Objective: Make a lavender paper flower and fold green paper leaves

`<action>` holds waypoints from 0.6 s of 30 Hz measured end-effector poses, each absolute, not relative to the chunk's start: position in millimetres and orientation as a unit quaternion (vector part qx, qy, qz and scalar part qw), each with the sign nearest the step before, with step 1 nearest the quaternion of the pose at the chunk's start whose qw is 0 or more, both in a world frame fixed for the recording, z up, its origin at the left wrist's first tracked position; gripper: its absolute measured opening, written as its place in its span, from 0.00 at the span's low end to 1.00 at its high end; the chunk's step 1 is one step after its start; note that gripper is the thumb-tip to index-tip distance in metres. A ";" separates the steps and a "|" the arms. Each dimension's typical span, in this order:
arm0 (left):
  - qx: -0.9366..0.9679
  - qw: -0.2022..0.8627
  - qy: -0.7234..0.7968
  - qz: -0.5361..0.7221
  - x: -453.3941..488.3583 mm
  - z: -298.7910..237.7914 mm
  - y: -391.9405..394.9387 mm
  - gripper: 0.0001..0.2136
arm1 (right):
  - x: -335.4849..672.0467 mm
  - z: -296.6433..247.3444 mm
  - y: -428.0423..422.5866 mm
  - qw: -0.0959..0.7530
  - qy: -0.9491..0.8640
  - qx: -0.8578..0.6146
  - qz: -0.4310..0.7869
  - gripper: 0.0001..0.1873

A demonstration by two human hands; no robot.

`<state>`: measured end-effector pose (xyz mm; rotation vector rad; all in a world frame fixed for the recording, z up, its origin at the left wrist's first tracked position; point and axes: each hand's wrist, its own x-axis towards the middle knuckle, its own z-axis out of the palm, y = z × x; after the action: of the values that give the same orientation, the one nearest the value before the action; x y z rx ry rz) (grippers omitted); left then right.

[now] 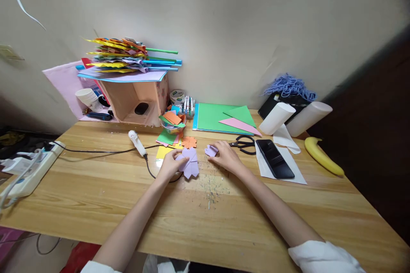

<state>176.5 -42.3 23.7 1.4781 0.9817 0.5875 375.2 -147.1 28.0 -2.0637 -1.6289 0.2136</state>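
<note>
My left hand (pixel 172 163) pinches the left side of a purple paper flower (pixel 191 165), which has notched, pointed petals. A smaller purple paper piece (pixel 210 150) sits between the thumb and fingers of my right hand (pixel 225 155). A gap separates the two purple pieces. Just beyond my left hand lie an orange paper flower (pixel 189 142) and a yellow paper sheet (pixel 164 152). Black-handled scissors (pixel 246 144) rest to the right of my right hand, their blades partly hidden behind it. A white glue gun (pixel 137 143) lies left of my left hand.
A pink open box (pixel 162 94) at the back left carries stacked paper flowers (pixel 118 55). Green paper (pixel 211 117) lies at the back. On the right are a phone (pixel 274 158), white paper rolls (pixel 277 118) and a banana (pixel 323 155). The cord crosses the left; a power strip (pixel 35 175) sits there.
</note>
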 end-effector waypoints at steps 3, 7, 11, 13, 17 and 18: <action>0.596 0.616 0.441 0.267 174.2 25.5 -39.7 0.22 | 368.4 25.2 -148.4 0.195 -0.600 -0.774 0.057 0.15; 0.567 0.628 0.455 0.279 173.6 24.4 -38.2 0.22 | 363.3 25.2 -146.0 0.191 -0.573 -0.796 0.047 0.12; 0.535 0.658 0.447 0.286 174.8 18.7 -37.5 0.21 | 362.4 33.2 -140.5 0.314 -0.525 -0.785 0.094 0.14; 0.528 0.664 0.445 0.286 175.4 15.7 -38.3 0.22 | 357.4 37.4 -137.9 0.449 -0.464 -0.737 0.201 0.14; 0.523 0.673 0.443 0.279 177.1 16.4 -44.1 0.21 | 339.7 38.7 -135.6 0.587 -0.322 -0.609 0.425 0.12; 0.519 0.679 0.439 0.276 177.7 18.1 -46.1 0.21 | 335.5 37.5 -135.6 0.594 -0.301 -0.593 0.452 0.13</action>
<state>177.7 -46.1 18.1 1.1660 0.9854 0.6205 335.5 -135.6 37.5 -1.3784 -0.6996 1.0499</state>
